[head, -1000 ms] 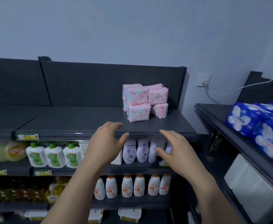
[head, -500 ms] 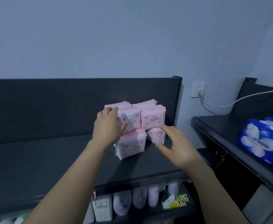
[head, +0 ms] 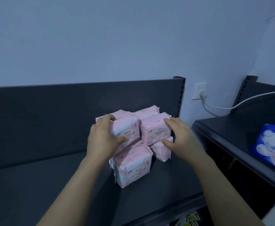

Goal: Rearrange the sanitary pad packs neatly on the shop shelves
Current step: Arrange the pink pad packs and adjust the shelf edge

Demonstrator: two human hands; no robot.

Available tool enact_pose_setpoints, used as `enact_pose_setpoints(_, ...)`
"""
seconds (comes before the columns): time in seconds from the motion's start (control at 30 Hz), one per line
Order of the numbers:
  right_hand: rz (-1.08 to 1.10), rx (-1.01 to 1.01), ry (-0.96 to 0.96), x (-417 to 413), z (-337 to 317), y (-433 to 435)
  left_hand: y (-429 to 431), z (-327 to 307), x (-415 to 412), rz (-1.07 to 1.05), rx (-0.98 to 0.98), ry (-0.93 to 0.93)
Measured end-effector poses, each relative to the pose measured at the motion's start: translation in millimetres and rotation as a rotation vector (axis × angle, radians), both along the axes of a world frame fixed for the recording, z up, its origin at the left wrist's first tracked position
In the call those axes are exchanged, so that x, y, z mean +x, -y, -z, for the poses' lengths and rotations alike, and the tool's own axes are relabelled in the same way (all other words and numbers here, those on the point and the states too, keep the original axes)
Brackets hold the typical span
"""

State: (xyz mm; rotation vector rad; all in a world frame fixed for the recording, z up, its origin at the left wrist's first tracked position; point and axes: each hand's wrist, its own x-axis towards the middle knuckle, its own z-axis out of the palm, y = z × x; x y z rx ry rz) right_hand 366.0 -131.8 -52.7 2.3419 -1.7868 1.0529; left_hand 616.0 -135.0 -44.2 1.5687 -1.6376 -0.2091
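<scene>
Dark shelf (head: 52, 185) — left hand (head: 101, 141) clamps fingers round the top-left pack (head: 127, 129), right hand (head: 180, 136) round the top-right pack (head: 154, 131) — likely squaring both up.

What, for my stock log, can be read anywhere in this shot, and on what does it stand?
Nothing can be quoted.
pink sanitary pad packs: dark characters on the fronts, too blurred to read.
blue pack at far right: large white lettering, too blurred to read.
colourful tag at the bottom edge: too blurred to read.

Open shelf (head: 35, 185) room left of the pad stack (head: 133, 165); back panel (head: 52, 115) close behind, upright post (head: 181, 95) right.
</scene>
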Motion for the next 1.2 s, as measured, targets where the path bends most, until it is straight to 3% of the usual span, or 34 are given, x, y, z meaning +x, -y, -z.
enact_pose_setpoints(0.13,0.022,0.083,-0.191,4.2,-7.4,29.3,-8.5,-0.7,20.7,0.008,-0.056,-0.211)
enact_pose_setpoints(0.3,0.025,0.154,-0.346,22.5,-9.0,56.2,-17.5,-2.1,32.4,-0.022,-0.074,-0.224)
enact_pose_setpoints(0.43,0.079,0.097,-0.403,23.8,-7.1,60.0,-23.7,-3.5,36.1,-0.040,-0.068,-0.252)
enact_pose_setpoints(0.83,0.105,-0.174,-0.075,-24.1,-16.8,-41.2,-70.1,-6.1,0.8,0.001,-0.154,-0.260)
enact_pose_setpoints(0.93,0.141,-0.110,-0.015,-47.5,-11.3,-87.4,-91.5,-3.3,-24.4,0.027,-0.139,-0.264)
enact_pose_setpoints(1.07,0.155,0.151,0.182,-84.3,-7.7,-142.9,-127.8,-0.7,-67.1,0.086,-0.125,-0.251)
enact_pose_setpoints(1.2,0.131,0.167,0.263,-121.9,2.0,-201.0,-170.3,5.1,-110.8,0.146,-0.096,-0.239)
